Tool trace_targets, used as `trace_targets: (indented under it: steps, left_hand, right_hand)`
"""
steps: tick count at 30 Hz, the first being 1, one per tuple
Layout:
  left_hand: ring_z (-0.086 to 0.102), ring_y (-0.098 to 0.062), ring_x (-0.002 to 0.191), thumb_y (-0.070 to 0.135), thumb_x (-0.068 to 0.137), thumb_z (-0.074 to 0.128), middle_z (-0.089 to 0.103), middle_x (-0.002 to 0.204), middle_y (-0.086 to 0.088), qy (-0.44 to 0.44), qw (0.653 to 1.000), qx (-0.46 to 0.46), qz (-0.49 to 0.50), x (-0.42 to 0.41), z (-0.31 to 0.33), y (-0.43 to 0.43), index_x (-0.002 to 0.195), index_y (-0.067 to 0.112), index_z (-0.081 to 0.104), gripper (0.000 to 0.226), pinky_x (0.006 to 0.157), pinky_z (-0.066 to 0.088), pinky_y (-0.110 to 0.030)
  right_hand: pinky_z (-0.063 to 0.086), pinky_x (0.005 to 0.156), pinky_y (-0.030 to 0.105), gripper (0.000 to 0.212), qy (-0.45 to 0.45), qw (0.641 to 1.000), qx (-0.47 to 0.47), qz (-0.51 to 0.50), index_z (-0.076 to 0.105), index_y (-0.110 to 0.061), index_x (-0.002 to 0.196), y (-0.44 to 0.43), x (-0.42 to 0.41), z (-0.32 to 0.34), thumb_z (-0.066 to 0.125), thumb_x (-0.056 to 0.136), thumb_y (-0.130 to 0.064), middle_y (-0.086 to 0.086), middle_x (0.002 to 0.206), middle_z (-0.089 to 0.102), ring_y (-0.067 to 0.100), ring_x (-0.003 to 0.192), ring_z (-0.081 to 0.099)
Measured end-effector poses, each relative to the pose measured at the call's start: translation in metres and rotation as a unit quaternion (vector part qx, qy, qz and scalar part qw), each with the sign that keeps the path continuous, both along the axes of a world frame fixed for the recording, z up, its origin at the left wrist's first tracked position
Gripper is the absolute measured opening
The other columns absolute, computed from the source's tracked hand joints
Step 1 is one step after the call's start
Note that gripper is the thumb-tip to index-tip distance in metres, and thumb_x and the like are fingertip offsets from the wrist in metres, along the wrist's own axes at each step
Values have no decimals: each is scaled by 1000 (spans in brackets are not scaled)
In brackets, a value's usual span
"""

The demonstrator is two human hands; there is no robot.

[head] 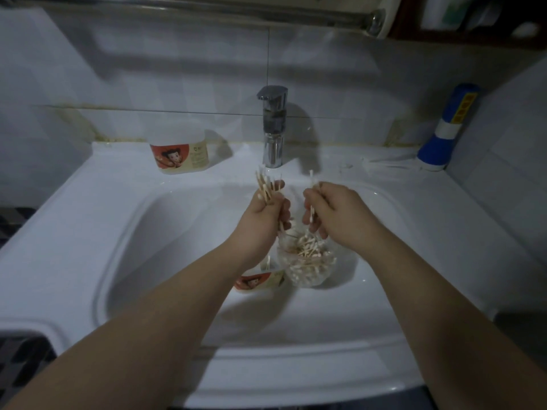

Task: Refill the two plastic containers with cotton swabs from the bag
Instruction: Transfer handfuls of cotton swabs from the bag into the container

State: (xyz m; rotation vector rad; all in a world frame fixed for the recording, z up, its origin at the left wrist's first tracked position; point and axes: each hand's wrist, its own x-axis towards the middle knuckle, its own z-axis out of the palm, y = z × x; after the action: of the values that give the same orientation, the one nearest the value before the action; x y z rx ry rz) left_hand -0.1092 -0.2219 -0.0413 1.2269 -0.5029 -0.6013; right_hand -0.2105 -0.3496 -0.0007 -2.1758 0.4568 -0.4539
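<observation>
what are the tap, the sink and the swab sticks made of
Tap: chromed metal, mirror-bright with reflections. Sink: probably glazed ceramic, glossy white with soft highlights. Swab sticks in the left hand: seemingly wood or bamboo, matt tan, with white cotton tips.

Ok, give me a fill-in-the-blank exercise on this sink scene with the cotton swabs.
The left hand holds ____ wooden-stick cotton swabs than the right hand.
One orange-labelled white plastic container stands to the ____ of the chrome faucet.
The blue-and-white plastic flashlight stands at the white ceramic sink's back ____ corner.
A second orange-labelled container sits in that sink beside the clear plastic bag, partly hidden by the ____ forearm.
Missing words: more; left; right; left.
</observation>
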Motion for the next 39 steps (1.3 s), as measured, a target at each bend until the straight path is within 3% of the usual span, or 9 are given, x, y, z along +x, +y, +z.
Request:
trace_targets:
  steps: [6, 9, 12, 16, 23, 28, 32, 35, 39]
  left_hand:
    - [47, -8, 62, 50, 95, 59, 52, 68, 11, -65, 995, -20, -71, 1, 2, 4, 92, 27, 64, 23, 61, 44, -27]
    - [49, -12, 65, 53, 88, 65, 55, 73, 4, -83, 994, -2, -70, -4, 1, 2, 97, 18, 64, 37, 61, 45, -28]
    - [49, -16, 65, 51, 89, 64, 53, 73, -4, -74, 995, -8, -72, -7, -2, 1, 83, 21, 65, 31, 60, 44, -29]
    - [50, -14, 61, 48, 91, 60, 55, 66, 1, -67, 997, 24, -36, -5, -2, 2, 76, 21, 65, 31, 61, 45, -30]
    - [46, -17, 64, 39, 99, 56, 52, 68, -4, -83, 994, 6, -64, -5, -1, 5, 81, 16, 64, 30, 61, 40, -32]
    - [49, -19, 61, 37, 97, 54, 55, 62, -4, -46, 998, 9, -47, -7, -2, 0, 83, 10, 58, 31, 64, 40, -36]
    - [42, -17, 57, 28, 100, 51, 43, 59, -3, 58, 998, -5, 28, -2, -1, -1, 70, 18, 51, 31, 61, 38, -35]
    - [39, -14, 51, 18, 101, 46, 38, 58, -1, 172, 981, -66, 58, 2, 5, 0, 79, 15, 49, 23, 50, 39, -29]
    - [30, -13, 45, 14, 97, 46, 26, 60, 1, 266, 954, -127, 49, 4, 12, 0, 75, 18, 43, 22, 44, 35, -25]
  right_hand:
    - [40, 64, 16, 27, 22, 994, -88, 52, 66, -26, 124, 12, 2, -3, 44, 108, -26, -20, 86, 64, -10, 71, 57]
    - [48, 71, 23, 60, 33, 994, -81, 64, 19, -37, 161, 18, 3, -2, 41, 108, -22, -15, 104, 66, -3, 78, 62]
    - [56, 64, 40, 79, 55, 990, -102, 82, -12, -41, 160, 23, 5, -1, 40, 106, -18, 6, 92, 71, 17, 69, 66]
    - [42, 49, 21, 81, 64, 986, -126, 85, -18, -38, 158, 23, 5, -1, 42, 106, -23, -3, 72, 61, 8, 56, 58]
    - [50, 52, 32, 85, 84, 980, -156, 87, -29, -47, 150, 23, 4, -4, 41, 106, -27, 1, 69, 63, 14, 53, 59]
    - [55, 59, 40, 84, 61, 986, -133, 86, -20, -49, 154, 17, 5, -7, 46, 104, -32, 0, 70, 65, 14, 56, 61]
    - [47, 64, 23, 89, 50, 988, -114, 88, 12, -41, 161, 7, 4, -12, 64, 91, -55, -11, 85, 63, 3, 72, 61]
    - [42, 72, 24, 66, 76, 976, -181, 93, 59, -29, 139, -1, 1, -15, 72, 83, -61, -8, 106, 60, -1, 81, 55]
    - [37, 61, 15, 38, 86, 973, -167, 131, 73, -28, 115, 3, 2, -15, 76, 85, -51, -8, 96, 66, -5, 67, 57]
